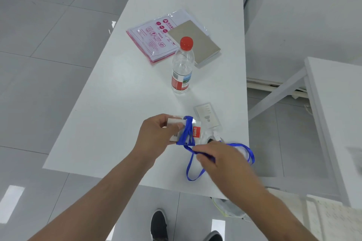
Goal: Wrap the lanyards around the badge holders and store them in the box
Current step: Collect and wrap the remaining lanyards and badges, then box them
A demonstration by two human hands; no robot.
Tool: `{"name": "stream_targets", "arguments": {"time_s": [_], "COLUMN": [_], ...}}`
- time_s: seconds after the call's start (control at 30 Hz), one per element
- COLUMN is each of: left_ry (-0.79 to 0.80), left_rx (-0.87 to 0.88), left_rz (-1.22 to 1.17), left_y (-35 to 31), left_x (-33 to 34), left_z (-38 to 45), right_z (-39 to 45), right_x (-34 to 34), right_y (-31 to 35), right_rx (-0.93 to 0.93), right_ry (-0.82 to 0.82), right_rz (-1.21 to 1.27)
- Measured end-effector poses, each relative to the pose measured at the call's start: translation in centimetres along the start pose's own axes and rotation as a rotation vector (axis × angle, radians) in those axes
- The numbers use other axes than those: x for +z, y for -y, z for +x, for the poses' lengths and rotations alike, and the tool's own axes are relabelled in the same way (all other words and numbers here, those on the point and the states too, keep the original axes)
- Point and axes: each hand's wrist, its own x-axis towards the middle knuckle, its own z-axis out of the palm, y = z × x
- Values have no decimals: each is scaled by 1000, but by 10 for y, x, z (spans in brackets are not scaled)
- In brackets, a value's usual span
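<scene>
Badge holder [183, 130] above the table's [117, 103] near end, our left hand [156, 135] gripping it, blue lanyard [188, 133] wound round its middle, our right hand [217, 157] pinching the loose strap, second holder [208, 115] flat just behind, bottle [182, 66] farther back.

the near left half of the bench [101, 123] lies bare, giving open passage from the front edge up toward the middle. a water bottle [182, 64] stands upright mid-bench, the tallest thing in the way. behind it a flat tan box [194, 43] lies on a plastic bag [150, 39], both low. near the right edge a second badge holder [208, 115] lies flat, and a loose blue lanyard [242, 147] loops over that edge.
</scene>
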Motion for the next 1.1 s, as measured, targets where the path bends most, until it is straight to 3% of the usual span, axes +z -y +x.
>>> {"name": "stream_targets", "arguments": {"time_s": [0.1,0.43,0.53,0.67,0.83,1.1], "left_ry": [111,290,322,306,257,148], "left_rx": [-3,-15,-25,-25,25,42], "left_rz": [106,69,15,22,114,129], "left_y": [0,3,6,3,2,20], "left_x": [1,9,20,45,96,244], "left_z": [-4,-17,-25,-37,-56,-124], "right_z": [7,19,11,-3,-32,-108], "right_x": [-27,-32,-36,-50,-76,-150], "right_y": [-1,-22,-34,-58,-97,-225], "right_rx": [31,219,277,322,243,200], "right_ry": [-159,-253,-268,-193,-274,-302], "right_rz": [95,544,573,603,652,644]}}
